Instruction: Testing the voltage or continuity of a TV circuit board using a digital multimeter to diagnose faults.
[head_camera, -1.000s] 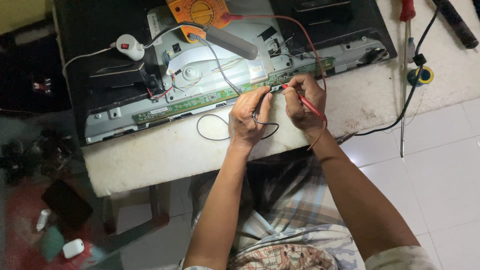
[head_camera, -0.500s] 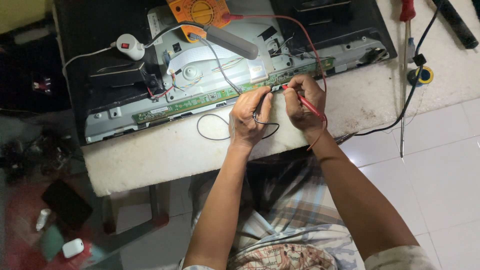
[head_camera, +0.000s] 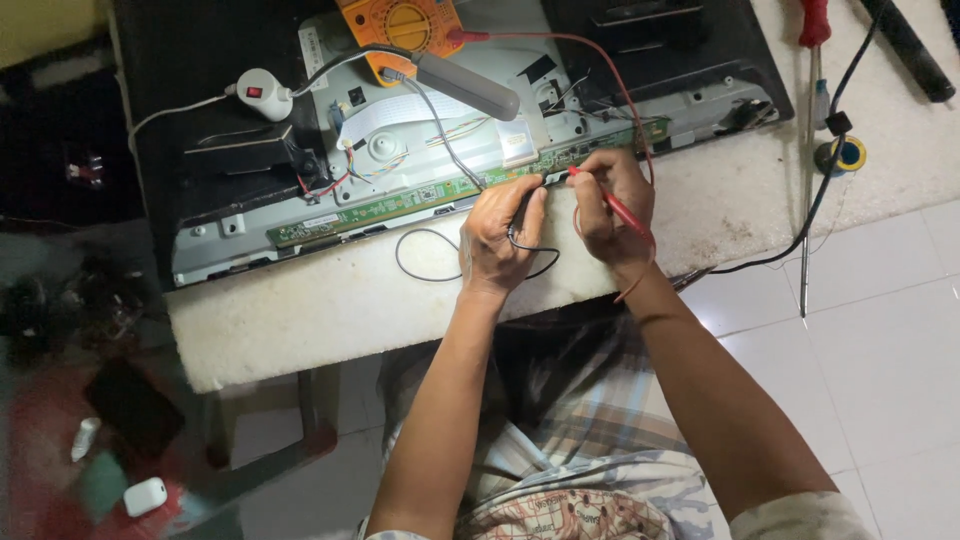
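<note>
A flat-screen panel lies open on its back, and a long green circuit strip (head_camera: 400, 200) runs along its lower edge. My left hand (head_camera: 500, 238) grips a black test probe (head_camera: 527, 205) whose tip touches the strip. Just to the right, my right hand (head_camera: 610, 205) holds a red test probe (head_camera: 612, 205), tip also on the strip. Red and black leads run up to an orange multimeter (head_camera: 400, 22) on the panel's metal back.
The panel rests on a white foam-topped table (head_camera: 330, 310). A white switch with a red button (head_camera: 263, 93) and a grey cylindrical tool (head_camera: 468, 87) lie on the panel. A red-handled screwdriver (head_camera: 814, 25), a tape roll (head_camera: 848, 154) and black cables lie at the right.
</note>
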